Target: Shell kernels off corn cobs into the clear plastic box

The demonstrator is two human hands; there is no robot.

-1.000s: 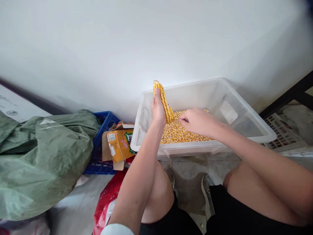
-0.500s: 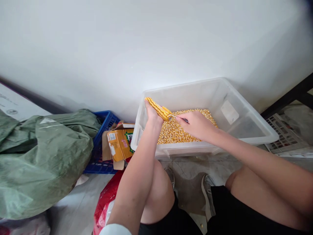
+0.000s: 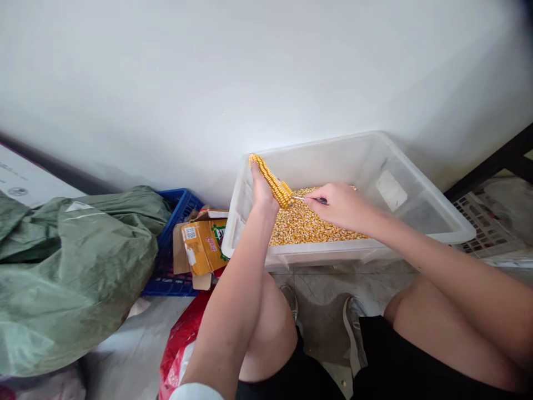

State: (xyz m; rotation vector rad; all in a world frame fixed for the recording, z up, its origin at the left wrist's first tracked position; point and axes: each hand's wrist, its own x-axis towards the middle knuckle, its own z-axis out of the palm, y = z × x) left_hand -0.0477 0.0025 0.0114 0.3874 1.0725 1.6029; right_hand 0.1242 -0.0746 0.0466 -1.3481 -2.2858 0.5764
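Corncob (image 3: 271,181) steeper again, barcode (image 3: 190,233) on box (image 3: 208,254)

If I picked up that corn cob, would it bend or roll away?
The corn cob probably wouldn't bend: it looks straight and solid in the left hand. It might roll if laid down, since it's long and rounded. Its bumpy rows of kernels would likely make it easy to grip.

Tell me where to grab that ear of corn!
Probably wrap your fingers around the upper half of the ear of corn, from the left: it's long, slants down rightward, and the thin metal tool points at its lower end from the right.
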